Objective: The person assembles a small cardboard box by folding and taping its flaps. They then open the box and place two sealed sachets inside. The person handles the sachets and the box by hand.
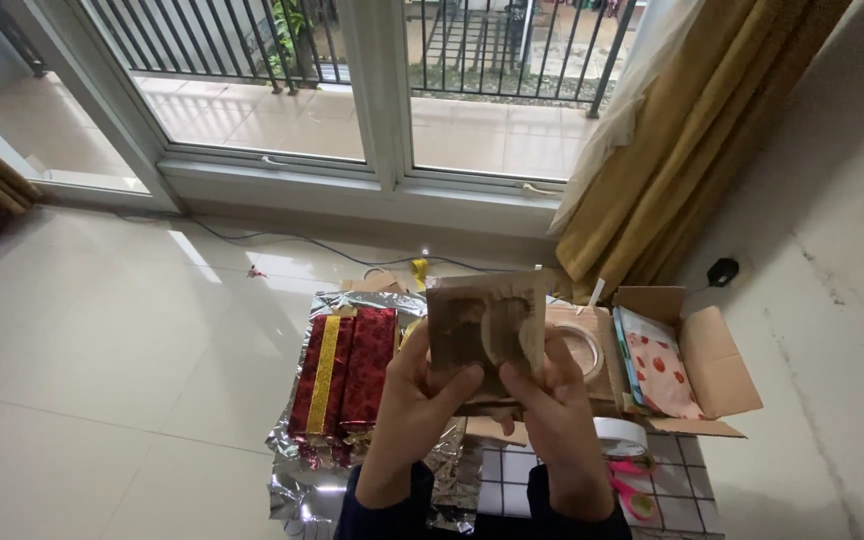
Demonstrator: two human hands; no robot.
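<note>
Both hands form the grip: left hand (414, 400) and right hand (552, 405) pinch a small brown cardboard box (484, 328) by its lower edge, thumbs on its face. It stands upright, nearly square, window face toward the camera, above the hands, over silver foil (302, 480) beside red-and-gold wrapped parcels (344, 372).

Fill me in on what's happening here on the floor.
A person sits over a tiled floor and holds a small brown cardboard box up with both hands, left hand and right hand gripping its lower edge. To the left, a red and gold wrapped package lies on a sheet of silver foil. To the right stands an open cardboard carton with a strawberry-print item inside. A tape roll and pink scissors lie nearby.
</note>
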